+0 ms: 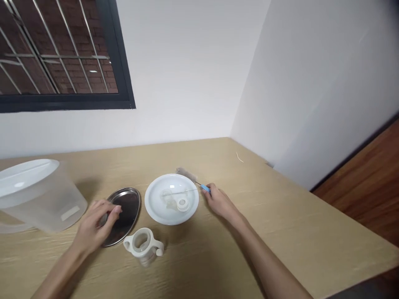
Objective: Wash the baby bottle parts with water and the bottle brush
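My right hand (217, 202) grips the blue handle of a bottle brush (186, 173) at the right rim of a white bowl (151, 206). Its grey bristles show just behind the bowl's far rim. A thin wire also runs from near this hand into the bowl; its far end is unclear. In the bowl lies a small white ring-shaped part (183, 204), beside something translucent. Above an oval metal tray (132, 209) hovers my left hand (98, 222), thumb and fingertips drawn together; anything between them is hidden. A white two-handled cup-like piece (144, 245) stands in front of the bowl.
A large translucent pitcher (59, 203) with a white lid stands at the left of the wooden table (249, 232). A short white strip (239, 157) lies near the back right edge. White walls and a barred window (59, 50) are behind.
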A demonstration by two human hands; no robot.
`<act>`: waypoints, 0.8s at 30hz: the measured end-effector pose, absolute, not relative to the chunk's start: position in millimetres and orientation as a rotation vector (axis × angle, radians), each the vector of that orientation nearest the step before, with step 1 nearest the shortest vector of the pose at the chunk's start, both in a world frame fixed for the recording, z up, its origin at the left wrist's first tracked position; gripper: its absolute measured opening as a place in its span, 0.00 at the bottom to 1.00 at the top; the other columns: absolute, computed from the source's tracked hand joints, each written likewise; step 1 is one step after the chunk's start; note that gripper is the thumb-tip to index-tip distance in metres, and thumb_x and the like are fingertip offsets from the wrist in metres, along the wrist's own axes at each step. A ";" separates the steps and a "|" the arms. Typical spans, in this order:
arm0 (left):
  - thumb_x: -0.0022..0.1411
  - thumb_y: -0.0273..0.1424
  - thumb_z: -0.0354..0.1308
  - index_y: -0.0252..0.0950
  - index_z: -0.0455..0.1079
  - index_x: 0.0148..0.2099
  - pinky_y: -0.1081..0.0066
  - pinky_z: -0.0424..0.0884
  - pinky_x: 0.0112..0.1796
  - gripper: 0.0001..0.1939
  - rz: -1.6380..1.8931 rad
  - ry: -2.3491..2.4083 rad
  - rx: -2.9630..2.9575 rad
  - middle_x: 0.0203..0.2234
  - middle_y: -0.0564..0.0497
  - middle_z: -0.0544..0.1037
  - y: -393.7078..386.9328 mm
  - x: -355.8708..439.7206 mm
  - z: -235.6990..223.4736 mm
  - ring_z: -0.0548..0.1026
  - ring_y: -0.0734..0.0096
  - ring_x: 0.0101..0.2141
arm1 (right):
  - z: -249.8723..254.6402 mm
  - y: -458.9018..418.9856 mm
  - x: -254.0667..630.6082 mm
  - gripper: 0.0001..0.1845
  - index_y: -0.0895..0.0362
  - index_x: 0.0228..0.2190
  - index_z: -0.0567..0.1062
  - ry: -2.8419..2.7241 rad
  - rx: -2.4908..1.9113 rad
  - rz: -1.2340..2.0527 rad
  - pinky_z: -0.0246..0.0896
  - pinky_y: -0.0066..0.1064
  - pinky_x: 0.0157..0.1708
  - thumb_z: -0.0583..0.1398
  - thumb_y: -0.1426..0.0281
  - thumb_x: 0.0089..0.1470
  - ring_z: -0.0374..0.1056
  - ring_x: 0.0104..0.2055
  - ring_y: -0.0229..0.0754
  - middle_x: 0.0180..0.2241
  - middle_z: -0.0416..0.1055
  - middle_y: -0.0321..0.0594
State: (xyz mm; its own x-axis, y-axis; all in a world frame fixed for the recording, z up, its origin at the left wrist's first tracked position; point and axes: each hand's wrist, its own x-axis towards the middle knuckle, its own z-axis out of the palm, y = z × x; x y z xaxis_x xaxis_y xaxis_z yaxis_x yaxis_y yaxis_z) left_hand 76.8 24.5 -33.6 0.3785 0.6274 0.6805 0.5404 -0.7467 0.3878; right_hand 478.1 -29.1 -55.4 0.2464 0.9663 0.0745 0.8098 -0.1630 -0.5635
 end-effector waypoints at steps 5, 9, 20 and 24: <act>0.56 0.41 0.64 0.44 0.78 0.38 0.63 0.67 0.43 0.10 0.772 1.126 2.463 0.36 0.49 0.81 51.9 125.2 13.7 0.75 0.55 0.39 | -54.8 -25.4 485.1 0.16 0.57 0.33 0.68 -1.574 -2.044 0.298 0.49 0.29 0.30 0.48 0.62 0.66 0.68 0.34 0.44 0.32 0.73 0.46; 0.39 0.46 0.73 0.42 0.80 0.39 0.60 0.67 0.45 0.23 0.571 1.170 2.309 0.38 0.44 0.80 70.5 171.1 37.0 0.74 0.46 0.43 | -49.3 -24.6 488.7 0.14 0.59 0.38 0.68 -1.465 -2.070 0.202 0.49 0.29 0.32 0.47 0.65 0.67 0.68 0.37 0.45 0.36 0.73 0.49; 0.43 0.45 0.69 0.40 0.72 0.56 0.65 0.68 0.45 0.37 -0.321 1.195 2.572 0.48 0.44 0.77 79.0 238.2 36.7 0.74 0.49 0.48 | -38.0 -27.3 491.9 0.13 0.59 0.41 0.69 -1.321 -2.095 0.096 0.50 0.30 0.33 0.48 0.67 0.67 0.69 0.39 0.45 0.38 0.74 0.48; 0.46 0.44 0.68 0.39 0.75 0.52 0.65 0.69 0.43 0.31 -0.205 1.193 2.517 0.45 0.43 0.78 80.5 233.3 34.7 0.76 0.51 0.44 | -37.3 -27.3 491.9 0.12 0.59 0.40 0.69 -1.320 -2.064 0.070 0.51 0.30 0.34 0.48 0.67 0.67 0.70 0.39 0.45 0.37 0.74 0.47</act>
State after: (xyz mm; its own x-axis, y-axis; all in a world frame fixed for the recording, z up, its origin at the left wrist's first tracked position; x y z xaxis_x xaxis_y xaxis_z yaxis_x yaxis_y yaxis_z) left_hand 233.3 80.5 34.7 0.6356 0.7217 -0.2741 0.7719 -0.5860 0.2468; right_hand 491.9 -27.3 -37.3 0.4849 0.8213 0.3006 0.7849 -0.2570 -0.5638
